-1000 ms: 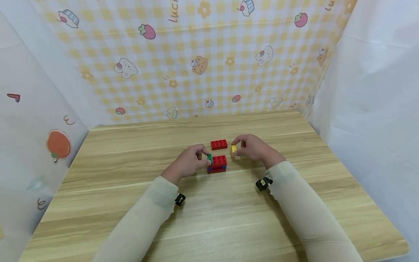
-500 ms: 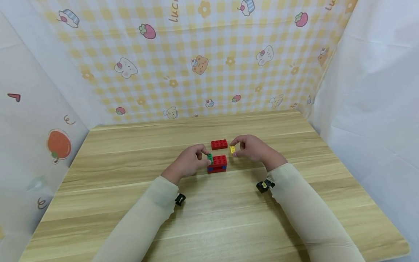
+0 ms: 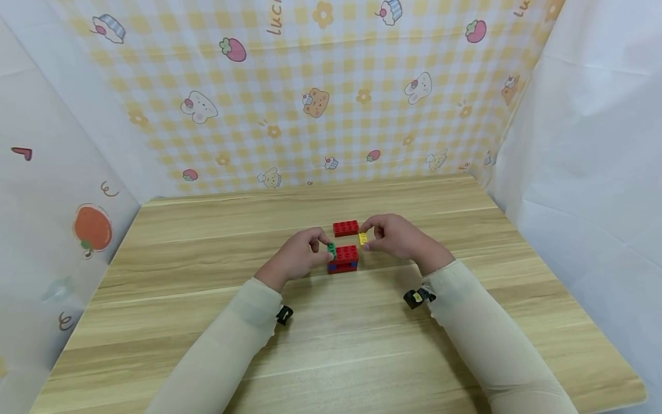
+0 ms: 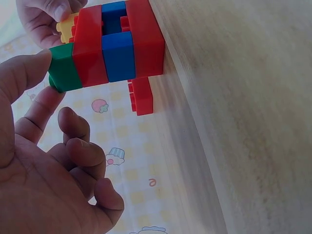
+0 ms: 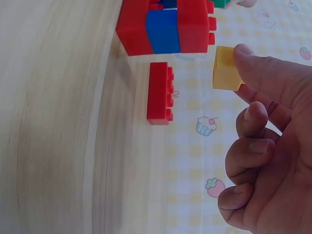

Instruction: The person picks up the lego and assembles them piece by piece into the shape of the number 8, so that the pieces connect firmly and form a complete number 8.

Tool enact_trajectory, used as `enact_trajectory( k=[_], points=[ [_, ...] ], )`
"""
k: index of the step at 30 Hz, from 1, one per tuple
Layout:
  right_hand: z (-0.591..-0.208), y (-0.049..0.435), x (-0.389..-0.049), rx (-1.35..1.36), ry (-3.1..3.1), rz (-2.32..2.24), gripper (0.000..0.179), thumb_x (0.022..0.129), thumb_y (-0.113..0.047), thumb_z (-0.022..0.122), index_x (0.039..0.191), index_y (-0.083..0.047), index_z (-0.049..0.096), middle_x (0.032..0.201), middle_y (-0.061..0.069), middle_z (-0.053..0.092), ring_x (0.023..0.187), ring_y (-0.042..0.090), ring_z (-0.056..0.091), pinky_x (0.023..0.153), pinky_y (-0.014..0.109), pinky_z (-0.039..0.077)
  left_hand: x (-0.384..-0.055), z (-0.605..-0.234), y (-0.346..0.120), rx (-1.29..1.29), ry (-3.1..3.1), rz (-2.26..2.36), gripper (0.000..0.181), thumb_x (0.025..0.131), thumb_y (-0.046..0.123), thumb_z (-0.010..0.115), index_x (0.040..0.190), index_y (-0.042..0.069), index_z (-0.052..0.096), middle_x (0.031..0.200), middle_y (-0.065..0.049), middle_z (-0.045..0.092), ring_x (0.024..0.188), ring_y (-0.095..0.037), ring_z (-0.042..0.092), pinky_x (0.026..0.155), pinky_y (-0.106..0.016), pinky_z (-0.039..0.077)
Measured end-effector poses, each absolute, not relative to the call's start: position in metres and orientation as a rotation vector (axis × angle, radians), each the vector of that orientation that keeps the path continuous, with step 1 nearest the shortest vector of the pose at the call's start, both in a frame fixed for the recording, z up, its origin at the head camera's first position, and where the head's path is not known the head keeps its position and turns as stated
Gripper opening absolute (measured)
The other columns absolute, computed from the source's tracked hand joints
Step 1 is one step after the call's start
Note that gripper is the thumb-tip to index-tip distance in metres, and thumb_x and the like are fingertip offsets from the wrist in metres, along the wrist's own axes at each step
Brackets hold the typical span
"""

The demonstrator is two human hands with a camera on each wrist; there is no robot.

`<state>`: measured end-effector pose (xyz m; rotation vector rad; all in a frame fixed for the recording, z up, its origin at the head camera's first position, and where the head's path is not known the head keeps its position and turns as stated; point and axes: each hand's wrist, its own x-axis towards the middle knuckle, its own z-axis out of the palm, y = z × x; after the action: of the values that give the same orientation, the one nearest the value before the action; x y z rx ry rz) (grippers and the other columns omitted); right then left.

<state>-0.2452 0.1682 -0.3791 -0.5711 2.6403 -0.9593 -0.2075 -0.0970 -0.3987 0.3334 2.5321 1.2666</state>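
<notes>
Near the table's middle stands a stack of building blocks: a red upper block (image 3: 347, 253) over two blue blocks (image 4: 119, 57) and a red bottom block (image 4: 148, 41). My left hand (image 3: 300, 256) pinches a small green block (image 4: 64, 67) between thumb and index finger; it sits on the left end of the upper red block. Between thumb and index finger, my right hand (image 3: 397, 234) holds a small yellow block (image 5: 226, 69). In the right wrist view, that yellow block is apart from the stack, out past its studs.
Behind the stack, a separate red block (image 3: 346, 228) lies on the wooden table (image 3: 331, 345). A checked cloth (image 3: 310, 63) hangs along the table's back edge, and white cloths hang at both sides.
The right hand has moved a little to the left with the yellow block, closer to the stack. My left hand and the green block have kept their place.
</notes>
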Motion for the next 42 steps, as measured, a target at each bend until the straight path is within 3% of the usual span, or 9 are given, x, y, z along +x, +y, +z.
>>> enact_trajectory(
  k=[15,42],
  points=[
    [-0.376,0.160,-0.238,-0.650,2.599,-0.977,0.033,0.096,-0.019,0.079,0.127,-0.009,0.072,0.071,0.000,0.049,0.062,0.017,0.042,0.064,0.033,0.041,-0.209,-0.400,-0.098,0.345,2.530,1.261,0.020,0.099,0.025,0.074,0.116,0.017,0.067,0.091,-0.007,0.050,0.064,-0.019,0.043,0.057,-0.031,0.038],
    [-0.385,0.155,-0.238,-0.668,2.578,-1.010,0.026,0.095,-0.014,0.080,0.120,-0.011,0.073,0.076,0.001,0.052,0.065,0.017,0.046,0.063,0.031,0.041,-0.211,-0.404,-0.099,0.354,2.528,1.282,0.020,0.099,0.025,0.074,0.116,0.017,0.067,0.093,-0.008,0.051,0.065,-0.019,0.043,0.058,-0.031,0.037]
  ],
)
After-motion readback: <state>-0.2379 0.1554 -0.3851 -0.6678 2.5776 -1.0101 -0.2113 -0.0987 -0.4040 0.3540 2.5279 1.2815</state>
